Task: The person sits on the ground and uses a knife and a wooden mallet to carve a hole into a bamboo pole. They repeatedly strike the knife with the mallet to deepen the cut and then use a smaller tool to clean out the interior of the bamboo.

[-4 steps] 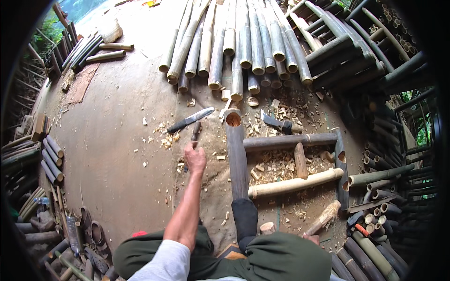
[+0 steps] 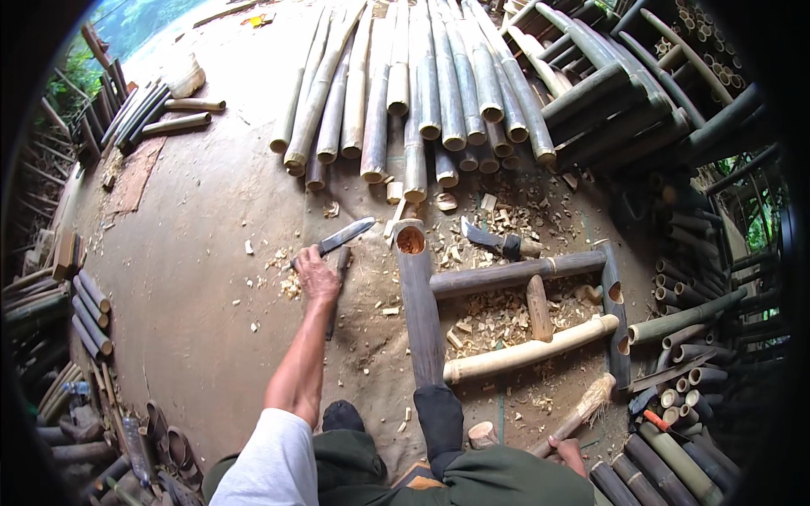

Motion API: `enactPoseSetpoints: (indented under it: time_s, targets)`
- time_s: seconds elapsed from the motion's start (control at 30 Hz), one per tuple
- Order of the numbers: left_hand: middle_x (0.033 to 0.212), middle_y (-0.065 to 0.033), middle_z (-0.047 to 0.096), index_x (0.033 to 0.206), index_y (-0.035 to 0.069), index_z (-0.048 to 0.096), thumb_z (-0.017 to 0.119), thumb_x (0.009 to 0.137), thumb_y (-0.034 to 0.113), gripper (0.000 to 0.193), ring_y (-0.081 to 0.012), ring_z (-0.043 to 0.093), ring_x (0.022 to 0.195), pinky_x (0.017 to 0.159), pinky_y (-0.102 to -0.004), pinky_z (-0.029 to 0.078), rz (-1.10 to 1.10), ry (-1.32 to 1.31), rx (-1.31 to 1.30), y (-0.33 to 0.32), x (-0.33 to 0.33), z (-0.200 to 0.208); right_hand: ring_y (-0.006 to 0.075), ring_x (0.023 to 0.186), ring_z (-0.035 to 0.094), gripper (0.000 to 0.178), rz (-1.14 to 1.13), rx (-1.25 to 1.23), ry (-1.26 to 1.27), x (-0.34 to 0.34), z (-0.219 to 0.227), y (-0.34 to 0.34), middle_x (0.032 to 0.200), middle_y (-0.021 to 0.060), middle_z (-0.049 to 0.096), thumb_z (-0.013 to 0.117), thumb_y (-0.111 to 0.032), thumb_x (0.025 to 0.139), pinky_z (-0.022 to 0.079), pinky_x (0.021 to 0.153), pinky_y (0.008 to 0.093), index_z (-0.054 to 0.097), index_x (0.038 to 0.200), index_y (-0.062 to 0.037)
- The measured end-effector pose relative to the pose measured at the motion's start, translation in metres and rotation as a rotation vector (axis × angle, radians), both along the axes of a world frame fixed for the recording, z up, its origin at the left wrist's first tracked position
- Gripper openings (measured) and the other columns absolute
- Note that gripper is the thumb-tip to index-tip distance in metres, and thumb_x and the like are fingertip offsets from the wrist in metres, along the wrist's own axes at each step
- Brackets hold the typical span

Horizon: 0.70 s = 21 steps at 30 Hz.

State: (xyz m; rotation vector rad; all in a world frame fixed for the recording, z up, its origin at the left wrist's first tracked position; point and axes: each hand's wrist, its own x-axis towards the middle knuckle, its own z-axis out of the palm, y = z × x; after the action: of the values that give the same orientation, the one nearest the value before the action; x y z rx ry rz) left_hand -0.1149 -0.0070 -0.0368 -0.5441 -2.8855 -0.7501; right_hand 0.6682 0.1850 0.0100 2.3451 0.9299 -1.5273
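Observation:
My left hand [image 2: 316, 277] is closed around the dark handle of a knife [image 2: 348, 234], whose blade points up and to the right. Beside that hand, a narrow dark tool like a chisel [image 2: 339, 291] lies on the ground. At the lower right, my right hand [image 2: 570, 453] grips a short wooden club [image 2: 582, 411] with a frayed end. Between my hands lies a bamboo frame [image 2: 531, 274]. Its near dark pole [image 2: 416, 304] has a hole cut close to the far end, and my socked foot [image 2: 440, 413] rests at its near end.
Long bamboo poles [image 2: 380, 110] lie in a row at the far side. A hooked blade [image 2: 489, 239] lies beyond the frame among wood chips [image 2: 494, 316]. Bamboo pieces [image 2: 675, 455] are piled at the right, with more short lengths [image 2: 91, 314] at the left.
My left hand has let go of the chisel-like tool and moved left onto the knife handle. The club has risen slightly with my right hand, and my other foot has come into view.

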Motion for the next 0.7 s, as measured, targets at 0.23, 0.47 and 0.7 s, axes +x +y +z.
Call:
enactPoseSetpoints:
  time_s: [0.23,0.47,0.7]
  targets:
    - [0.123,-0.0155,0.062,0.122,0.010,0.063,0.074,0.087,0.015,0.037,-0.0362,0.060,0.124,0.100,-0.0547,0.050,-0.101,-0.064,-0.502,-0.024,-0.059,-0.013,0.0412,0.099,0.076,0.062,0.875,-0.007,-0.539,-0.093,0.059,0.026,0.114,0.0300,0.076,0.082,-0.048,0.091,0.060,0.085,0.0509,0.075,0.117,0.0072]
    - [0.112,-0.0228,0.064,0.112,-0.002,0.071,0.072,0.078,0.020,0.041,-0.0417,0.063,0.108,0.094,-0.0522,0.052,0.099,-0.050,-0.082,-0.049,-0.037,0.017,0.0425,0.095,0.074,0.035,0.865,0.765,0.285,-0.301,0.109,0.022,0.102,0.0257,0.075,0.067,-0.032,0.103,0.057,0.084,0.0498,0.070,0.114,0.0004]
    - [0.101,-0.0090,0.063,0.112,-0.005,0.069,0.075,0.079,0.014,0.038,-0.0171,0.058,0.081,0.071,-0.0348,0.050,-0.139,-0.955,0.668,0.036,0.199,0.093,0.0320,0.133,0.061,0.085,0.427,0.458,1.142,-0.390,0.062,-0.016,0.144,0.0267,0.058,0.075,-0.043,0.103,0.053,0.108,0.0417,0.036,0.162,0.0035]
